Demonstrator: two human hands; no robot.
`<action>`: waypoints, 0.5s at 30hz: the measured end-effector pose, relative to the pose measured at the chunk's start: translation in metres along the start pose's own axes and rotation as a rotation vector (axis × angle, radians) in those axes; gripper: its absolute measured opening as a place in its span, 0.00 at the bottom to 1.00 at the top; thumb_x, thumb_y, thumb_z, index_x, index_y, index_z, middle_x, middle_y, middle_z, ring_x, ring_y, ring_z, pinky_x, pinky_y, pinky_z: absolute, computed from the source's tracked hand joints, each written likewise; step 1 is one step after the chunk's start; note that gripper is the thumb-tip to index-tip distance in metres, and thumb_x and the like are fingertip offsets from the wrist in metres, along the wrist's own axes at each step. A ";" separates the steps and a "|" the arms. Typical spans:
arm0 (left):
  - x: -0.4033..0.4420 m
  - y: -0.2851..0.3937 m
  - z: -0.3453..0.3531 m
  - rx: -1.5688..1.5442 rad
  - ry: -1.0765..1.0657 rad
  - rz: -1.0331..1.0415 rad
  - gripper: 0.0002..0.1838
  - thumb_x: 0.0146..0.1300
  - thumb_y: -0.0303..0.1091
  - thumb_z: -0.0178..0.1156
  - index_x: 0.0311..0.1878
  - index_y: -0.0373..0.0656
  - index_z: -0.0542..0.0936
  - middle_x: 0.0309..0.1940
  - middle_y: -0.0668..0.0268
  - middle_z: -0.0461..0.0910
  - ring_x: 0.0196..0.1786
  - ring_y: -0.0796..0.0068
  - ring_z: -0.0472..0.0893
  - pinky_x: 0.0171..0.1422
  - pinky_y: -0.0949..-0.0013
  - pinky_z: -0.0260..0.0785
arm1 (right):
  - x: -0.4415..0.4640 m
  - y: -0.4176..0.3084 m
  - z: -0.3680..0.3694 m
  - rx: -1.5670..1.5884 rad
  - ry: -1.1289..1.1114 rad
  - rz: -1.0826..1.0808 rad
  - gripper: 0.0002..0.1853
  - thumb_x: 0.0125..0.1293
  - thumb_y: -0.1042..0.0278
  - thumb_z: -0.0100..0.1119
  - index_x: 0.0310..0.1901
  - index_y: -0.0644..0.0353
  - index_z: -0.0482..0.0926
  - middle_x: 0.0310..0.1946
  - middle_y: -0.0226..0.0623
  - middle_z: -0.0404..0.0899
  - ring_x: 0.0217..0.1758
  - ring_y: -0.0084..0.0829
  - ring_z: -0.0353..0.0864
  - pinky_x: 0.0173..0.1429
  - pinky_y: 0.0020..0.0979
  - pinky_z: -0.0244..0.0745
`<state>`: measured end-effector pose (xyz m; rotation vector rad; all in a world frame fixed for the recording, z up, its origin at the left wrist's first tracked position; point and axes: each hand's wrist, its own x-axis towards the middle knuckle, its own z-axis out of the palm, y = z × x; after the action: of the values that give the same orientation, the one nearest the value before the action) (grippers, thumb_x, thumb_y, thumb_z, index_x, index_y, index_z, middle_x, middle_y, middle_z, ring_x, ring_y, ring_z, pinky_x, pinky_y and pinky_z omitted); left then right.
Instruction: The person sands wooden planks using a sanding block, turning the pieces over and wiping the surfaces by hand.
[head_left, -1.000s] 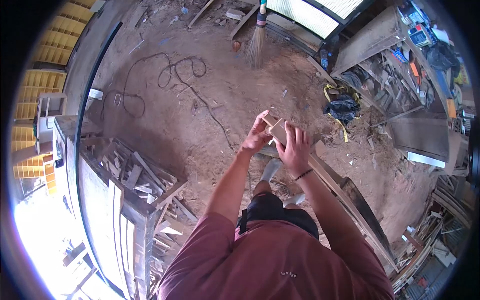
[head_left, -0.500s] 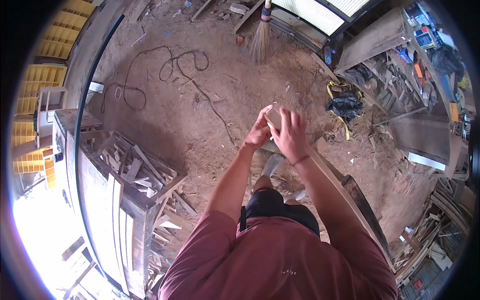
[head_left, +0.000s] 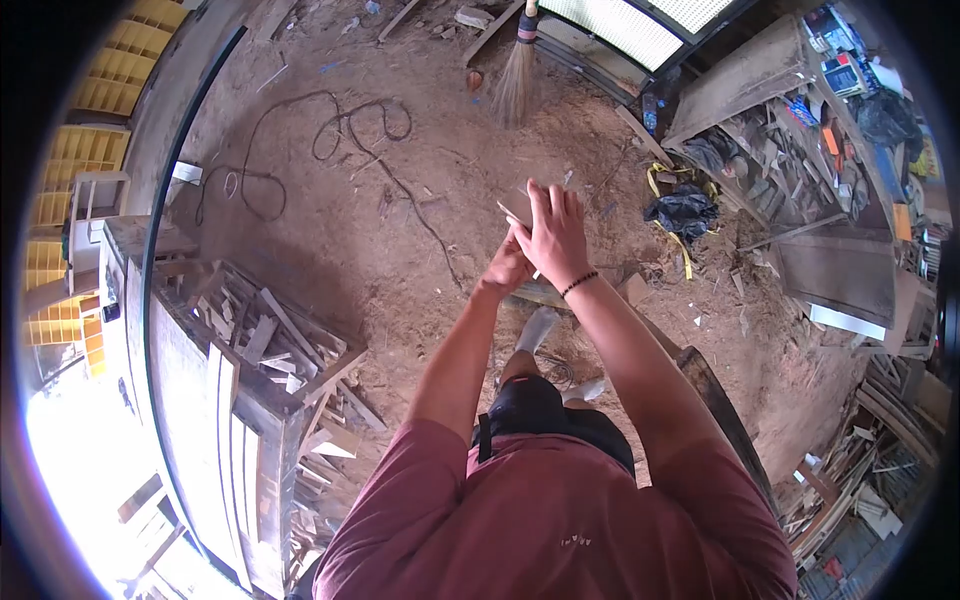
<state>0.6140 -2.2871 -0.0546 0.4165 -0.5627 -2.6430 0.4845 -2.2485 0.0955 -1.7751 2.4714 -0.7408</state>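
Small wooden pieces (head_left: 511, 213) show at the fingertips of my left hand (head_left: 509, 264), which is wrapped round them at the centre of the view. My right hand (head_left: 558, 235) lies over them from the right, its fingers stretched out and pointing up the view. A dark beaded band is on my right wrist. Most of the wood is hidden behind my right hand, so its full shape cannot be made out.
A bin of wood offcuts (head_left: 330, 375) stands at the left. On the dirt floor lie a dark cable (head_left: 405, 190) and a black plastic bag (head_left: 684, 213). A broom (head_left: 516, 85) is at the top. A long board (head_left: 720, 400) and scrap heaps are on the right.
My right hand has turned and its fingers have straightened over the wooden pieces, covering most of them. The flat face of the wood seen before is now mostly out of sight.
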 end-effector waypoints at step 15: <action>0.002 0.007 0.004 0.077 0.013 -0.053 0.44 0.77 0.20 0.64 0.89 0.62 0.57 0.83 0.64 0.68 0.82 0.60 0.72 0.84 0.50 0.71 | -0.026 0.011 -0.013 0.011 0.018 -0.050 0.39 0.66 0.56 0.77 0.75 0.62 0.73 0.56 0.47 0.77 0.61 0.51 0.78 0.68 0.53 0.74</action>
<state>0.6132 -2.2927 -0.0486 0.4774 -0.6592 -2.6733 0.4800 -2.2179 0.0960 -1.8418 2.4372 -0.7752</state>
